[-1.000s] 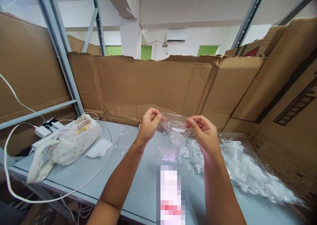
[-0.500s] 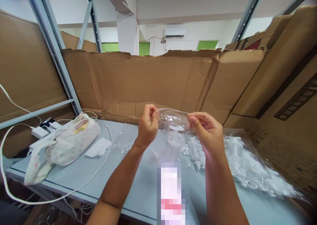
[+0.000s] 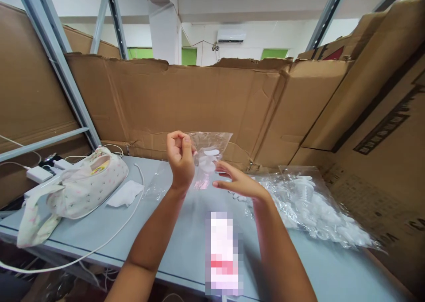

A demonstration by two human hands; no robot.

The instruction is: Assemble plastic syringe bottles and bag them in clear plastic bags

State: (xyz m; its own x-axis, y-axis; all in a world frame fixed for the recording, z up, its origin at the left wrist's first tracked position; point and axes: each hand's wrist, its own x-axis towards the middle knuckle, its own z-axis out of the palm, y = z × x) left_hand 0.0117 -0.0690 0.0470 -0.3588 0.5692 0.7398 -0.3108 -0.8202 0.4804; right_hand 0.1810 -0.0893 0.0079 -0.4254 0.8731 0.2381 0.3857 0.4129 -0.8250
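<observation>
My left hand (image 3: 181,158) is closed on the upper left edge of a clear plastic bag (image 3: 222,139), holding it up over the table. White plastic pieces (image 3: 208,162), with round flat ends, show inside the bag. Beside the bag's lower right, my right hand (image 3: 237,181) is open, thumb and fingers apart. Its fingertips are close to the white pieces; whether they touch the bag I cannot tell. Behind my right hand lie a few loose white pieces (image 3: 239,197). To the right, large clear bags (image 3: 318,209) full of similar white plastic pieces rest on the table.
The grey table (image 3: 179,244) has cardboard walls (image 3: 186,98) behind and at the sides. On the left are a floral pouch (image 3: 89,191), a white tissue (image 3: 125,193), a white cable (image 3: 122,229) and a power strip (image 3: 40,174). A blurred-out patch (image 3: 222,253) covers something at front centre.
My right hand has let go of the bag's edge and moved down and left, its fingers spreading. My left hand still grips the bag, whose white pieces now hang near my right fingertips.
</observation>
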